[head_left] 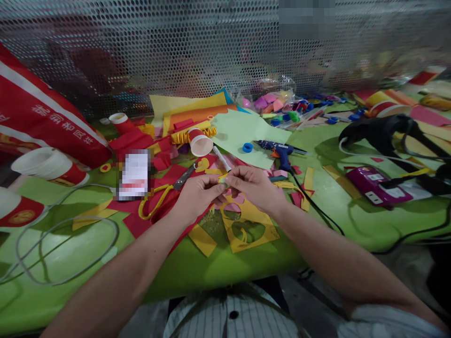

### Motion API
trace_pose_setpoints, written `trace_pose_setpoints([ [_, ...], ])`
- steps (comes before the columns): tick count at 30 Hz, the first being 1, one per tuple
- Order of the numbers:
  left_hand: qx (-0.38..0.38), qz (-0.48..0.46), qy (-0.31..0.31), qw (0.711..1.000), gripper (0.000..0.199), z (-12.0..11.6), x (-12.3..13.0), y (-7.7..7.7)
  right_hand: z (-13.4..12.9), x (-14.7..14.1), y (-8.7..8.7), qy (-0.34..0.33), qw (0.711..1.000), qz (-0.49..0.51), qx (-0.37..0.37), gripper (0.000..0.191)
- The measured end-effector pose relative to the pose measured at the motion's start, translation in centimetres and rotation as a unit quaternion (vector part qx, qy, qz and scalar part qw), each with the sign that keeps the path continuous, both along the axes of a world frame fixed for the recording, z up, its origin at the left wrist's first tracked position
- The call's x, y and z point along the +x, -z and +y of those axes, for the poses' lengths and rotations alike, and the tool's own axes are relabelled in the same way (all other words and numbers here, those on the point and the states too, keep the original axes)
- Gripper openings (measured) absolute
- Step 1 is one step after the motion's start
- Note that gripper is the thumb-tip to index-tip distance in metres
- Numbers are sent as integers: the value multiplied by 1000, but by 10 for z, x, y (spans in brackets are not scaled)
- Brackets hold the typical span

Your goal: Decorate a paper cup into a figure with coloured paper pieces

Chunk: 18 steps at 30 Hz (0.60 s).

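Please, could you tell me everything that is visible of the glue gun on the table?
The glue gun has a dark blue body, apparently plastic, and an orange trigger. It lies on its side, narrow nozzle over a pale green sheet, pointing toward a blue ring. A black cord runs from the handle toward the near edge of the green table. Neither the left hand nor the right hand touches it.

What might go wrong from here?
1. The small yellow piece pinched between left hand and right hand could slip and get lost near the cut yellow sheet.
2. The glue gun's black cord runs near the right forearm; a snag might drag it.
3. Scissors lie close beside the left hand; a careless move might knock them.
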State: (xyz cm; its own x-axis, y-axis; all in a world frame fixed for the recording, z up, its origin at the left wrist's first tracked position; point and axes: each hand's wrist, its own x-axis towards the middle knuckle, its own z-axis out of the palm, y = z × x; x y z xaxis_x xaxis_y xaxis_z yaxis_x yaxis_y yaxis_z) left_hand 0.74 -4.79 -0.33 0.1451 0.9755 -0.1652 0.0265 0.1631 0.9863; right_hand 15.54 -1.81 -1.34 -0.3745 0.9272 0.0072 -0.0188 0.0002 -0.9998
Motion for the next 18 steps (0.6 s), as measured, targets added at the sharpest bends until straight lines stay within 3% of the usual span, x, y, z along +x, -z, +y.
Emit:
trace_pose_setpoints([
  [8,-8,-4,-7,1000,21,1,-1,-1,-1,0,-3,-9,995,38,-88,31],
  [18,-1,-42,-12,999,23,3,-3,4,-3,0,-2,-2,1000,-25,-10,22],
])
